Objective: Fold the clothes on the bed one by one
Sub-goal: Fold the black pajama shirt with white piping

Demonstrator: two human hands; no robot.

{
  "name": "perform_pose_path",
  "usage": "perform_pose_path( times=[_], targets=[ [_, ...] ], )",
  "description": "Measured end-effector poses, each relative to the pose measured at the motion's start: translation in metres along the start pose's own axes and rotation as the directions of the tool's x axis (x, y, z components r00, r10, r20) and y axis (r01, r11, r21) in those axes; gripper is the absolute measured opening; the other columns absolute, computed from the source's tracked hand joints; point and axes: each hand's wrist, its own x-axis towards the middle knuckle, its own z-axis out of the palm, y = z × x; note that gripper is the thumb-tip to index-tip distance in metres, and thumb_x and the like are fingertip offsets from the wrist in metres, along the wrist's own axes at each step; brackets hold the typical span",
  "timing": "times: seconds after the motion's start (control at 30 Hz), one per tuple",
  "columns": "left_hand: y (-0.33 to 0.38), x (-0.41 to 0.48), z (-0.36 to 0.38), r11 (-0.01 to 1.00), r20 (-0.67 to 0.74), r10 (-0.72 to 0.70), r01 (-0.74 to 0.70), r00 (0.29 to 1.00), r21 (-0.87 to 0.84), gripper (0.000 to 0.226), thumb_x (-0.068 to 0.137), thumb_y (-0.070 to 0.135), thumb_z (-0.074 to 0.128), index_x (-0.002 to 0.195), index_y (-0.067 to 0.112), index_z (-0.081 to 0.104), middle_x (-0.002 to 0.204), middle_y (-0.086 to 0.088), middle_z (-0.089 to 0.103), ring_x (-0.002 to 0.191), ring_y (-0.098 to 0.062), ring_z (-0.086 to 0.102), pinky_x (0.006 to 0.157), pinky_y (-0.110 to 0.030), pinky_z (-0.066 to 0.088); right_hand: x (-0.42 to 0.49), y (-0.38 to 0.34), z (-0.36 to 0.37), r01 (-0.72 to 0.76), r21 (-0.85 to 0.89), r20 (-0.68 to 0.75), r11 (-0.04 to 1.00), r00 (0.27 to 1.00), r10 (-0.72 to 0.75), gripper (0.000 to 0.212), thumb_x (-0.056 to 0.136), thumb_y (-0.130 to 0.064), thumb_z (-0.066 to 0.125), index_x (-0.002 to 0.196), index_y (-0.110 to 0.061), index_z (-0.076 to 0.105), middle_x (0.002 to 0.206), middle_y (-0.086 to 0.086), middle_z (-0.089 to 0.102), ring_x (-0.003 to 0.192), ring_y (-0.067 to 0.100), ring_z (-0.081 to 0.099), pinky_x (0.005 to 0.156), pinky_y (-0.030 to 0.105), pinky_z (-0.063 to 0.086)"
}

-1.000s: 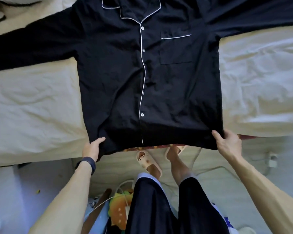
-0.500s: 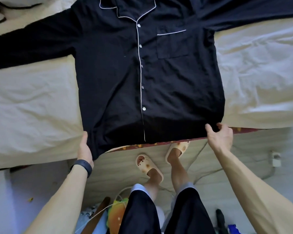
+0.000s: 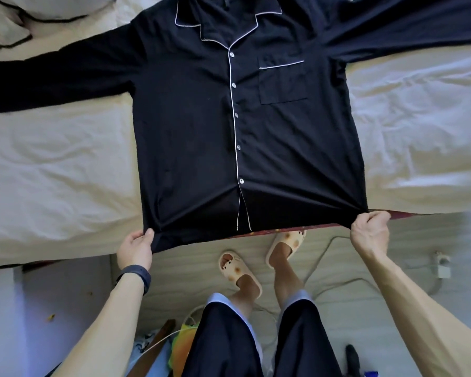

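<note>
Nearest, at six o'clock in the view, a pair of pale slippers (image 3: 239,270) is seen on the floor, with a white cable (image 3: 324,248) lying beside them at about four o'clock.

Just beyond, the hem (image 3: 196,238) of a dark pyjama shirt (image 3: 188,131) is held at both bottom corners. The corner at seven o'clock is pinched by the left hand (image 3: 135,247), thumb on top and fingers beneath; a dark wristband (image 3: 135,274) is worn on that wrist. The corner at four o'clock is gripped by the right hand (image 3: 369,231) with fingers curled tightly round the cloth. Tension creases are drawn from each corner toward the middle, and the hem is pulled off the near edge of the bed (image 3: 52,172).

Farther on, the shirt is laid face up on the pale sheet, buttoned along a white-piped placket (image 3: 234,104), with a chest pocket (image 3: 282,83) at one o'clock. The sleeves (image 3: 52,77) are spread toward nine and two o'clock. The collar (image 3: 229,25) lies at twelve o'clock, and a pillow (image 3: 52,6) at eleven.

The fabric is judged to be light, thin and limp, with some stretch: it can be expected to sag wherever it is unsupported and to slide easily over the sheet. Hold is best taken at seams and corners, namely hem corners, shoulder points and cuffs, so that edges stay straight. The buttons and placket are judged stiffer, and a fold line is better kept clear of them.
</note>
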Motion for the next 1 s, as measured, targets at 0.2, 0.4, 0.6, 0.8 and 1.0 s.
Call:
perform_pose_path(
  times=[0.2,0.4,0.6,0.8,1.0],
  targets=[
    [-0.005,0.01,0.0,0.99,-0.002,-0.076,0.075,0.997,-0.12,0.033,0.093,0.03,0.07,0.122,0.014,0.067,0.111,0.0,0.064,0.109,-0.025,0.061,0.097,-0.038,0.048,0.007,0.011,-0.011,0.02,-0.01,0.011,1.0,1.0,-0.02,0.015,0.103,-0.021,0.039,0.11,-0.008,0.043,0.101,0.015,0.055,0.094,0.033,0.05,0.085,0.039,0.036],
    [-0.014,0.013,0.013,0.997,0.248,-0.046,0.029,0.968,0.071,0.039,0.095,0.027,0.068,0.129,0.009,0.061,0.119,-0.006,0.064,0.102,-0.025,0.059,0.092,-0.041,0.05,0.01,0.014,0.003,-0.025,-0.003,0.175,1.0,0.984,0.025,0.043,0.099,-0.04,0.059,0.127,-0.008,0.057,0.11,0.004,0.059,0.106,0.026,0.054,0.099,0.041,0.042],
    [-0.025,0.012,-0.003,0.998,0.031,-0.056,0.055,0.998,0.027,0.037,0.094,0.03,0.069,0.126,0.011,0.065,0.112,-0.006,0.069,0.105,-0.033,0.066,0.102,-0.045,0.05,0.053,0.064,0.005,-0.098,0.161,0.036,0.982,0.995,0.093,0.042,0.075,-0.067,0.043,0.083,-0.029,0.058,0.095,0.006,0.072,0.095,0.038,0.071,0.092,0.056,0.056],
    [-0.03,0.002,0.004,0.996,0.13,-0.065,0.057,0.989,0.067,0.023,0.093,0.029,0.07,0.11,0.015,0.064,0.101,-0.003,0.068,0.088,-0.024,0.064,0.096,-0.043,0.053,-0.006,0.018,-0.003,-0.251,0.311,0.059,0.917,0.968,0.246,0.026,0.101,-0.038,0.059,0.113,-0.016,0.053,0.097,0.002,0.062,0.079,0.023,0.069,0.081,0.041,0.06],
    [-0.026,0.001,0.03,0.994,0.119,-0.112,0.111,0.987,0.013,0.047,0.095,0.027,0.066,0.136,0.012,0.05,0.132,-0.006,0.06,0.117,-0.028,0.058,0.102,-0.038,0.044,-0.078,0.016,0.061,-0.247,0.085,0.391,0.965,0.899,0.196,0.019,0.096,-0.029,0.065,0.096,-0.011,0.07,0.091,0.011,0.076,0.06,0.013,0.063,0.053,0.027,0.05]
  ],
)
